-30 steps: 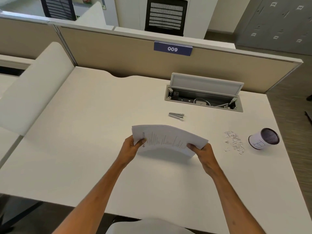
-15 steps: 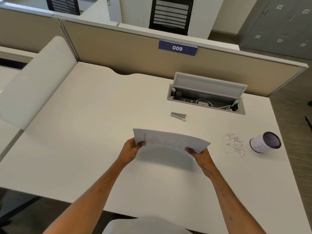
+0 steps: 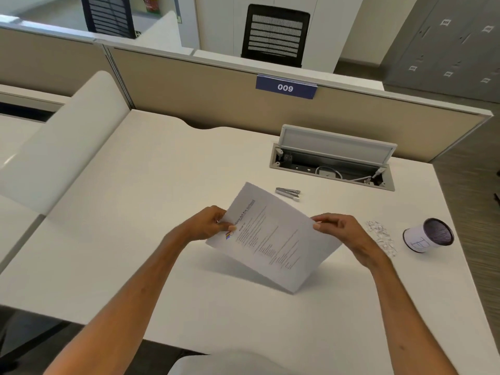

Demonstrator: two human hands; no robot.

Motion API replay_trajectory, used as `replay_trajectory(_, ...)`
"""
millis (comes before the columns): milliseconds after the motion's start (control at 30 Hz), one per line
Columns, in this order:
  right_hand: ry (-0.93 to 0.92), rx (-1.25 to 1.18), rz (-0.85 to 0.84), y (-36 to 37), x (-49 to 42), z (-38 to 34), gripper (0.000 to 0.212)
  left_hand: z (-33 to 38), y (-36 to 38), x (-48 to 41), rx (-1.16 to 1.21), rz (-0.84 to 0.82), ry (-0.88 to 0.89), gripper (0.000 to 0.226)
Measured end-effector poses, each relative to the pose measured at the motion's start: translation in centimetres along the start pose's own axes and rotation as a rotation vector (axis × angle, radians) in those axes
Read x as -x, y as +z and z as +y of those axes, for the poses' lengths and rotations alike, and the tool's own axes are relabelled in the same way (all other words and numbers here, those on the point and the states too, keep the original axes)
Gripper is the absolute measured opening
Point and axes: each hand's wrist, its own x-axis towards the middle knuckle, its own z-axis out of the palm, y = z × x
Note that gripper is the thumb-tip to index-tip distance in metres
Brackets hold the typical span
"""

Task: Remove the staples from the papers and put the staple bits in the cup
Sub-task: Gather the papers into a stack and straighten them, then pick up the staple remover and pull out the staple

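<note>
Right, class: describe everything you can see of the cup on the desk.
The cup is small and white, apparently paper, with a blue hand-drawn mark on its side. It lies tipped on its side near the right edge of the white desk, its dark mouth facing up and to the right. Its inside looks dark; contents cannot be made out. Neither hand touches it. A scatter of small white bits lies on the desk just to its left, apart from it.

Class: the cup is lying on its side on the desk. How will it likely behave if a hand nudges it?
The cup lies on its side near the desk edge, so it may roll. It looks like light paper, so probably shifts easily. The staple bits beside it could scatter.
</note>
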Motion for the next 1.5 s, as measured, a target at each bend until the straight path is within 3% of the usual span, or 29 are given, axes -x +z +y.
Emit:
replay_trajectory(167, 0.038, 0.212, -0.203, 2.8, -1.3, -1.3, 0.028, 2.7, -0.3, -0.6, -0.115, -0.139, -0.005, 0.010)
replay_trajectory(333, 0.043, 0.137, -0.194, 5.4, -1.6, 0.0, 0.027, 3.5, -0.9, -0.6, -0.096, -0.123, -0.016, 0.018)
replay_trajectory(400, 0.062, 0.015, -0.176, 5.6, -1.5, 0.9, 0.030, 3.6, -1.3, 0.0, 0.012, -0.044, -0.007, 0.022)
replay_trajectory(567, 0.096, -0.283, -0.090, 5.9, -0.9, 3.4, 0.040, 3.1, -0.3, 2.0, 0.576, 0.271, 0.001, 0.028)
replay_trajectory(767, 0.134, -0.494, 0.003, 7.6, -0.5, 4.8, 0.041, 2.7, 5.0, 2.3, 0.735, 0.098, -0.046, 0.037)
replay_trajectory(1033, 0.184, -0.611, 0.063, 10.5, -0.4, 6.9, 0.040, 1.3, 7.2, 0.3, 0.920, 0.197, -0.040, 0.034)
replay_trajectory(1267, 0.290, -0.391, 0.130, 10.2, -2.0, 8.1, 0.025, -0.7, 7.1, -1.7, 0.854, 0.192, -0.133, 0.033)
replay_trajectory(1433, 0.265, -0.216, 0.369, 7.9, -5.9, 8.6, 0.007, -1.4, 6.9, -3.5, 0.776, 0.192, -0.189, 0.033)
replay_trajectory(1500, 0.211, -0.103, 0.446, 6.7, -7.9, 7.9, 0.009, -1.6, 6.7, -4.2, 0.756, 0.200, -0.209, 0.033)
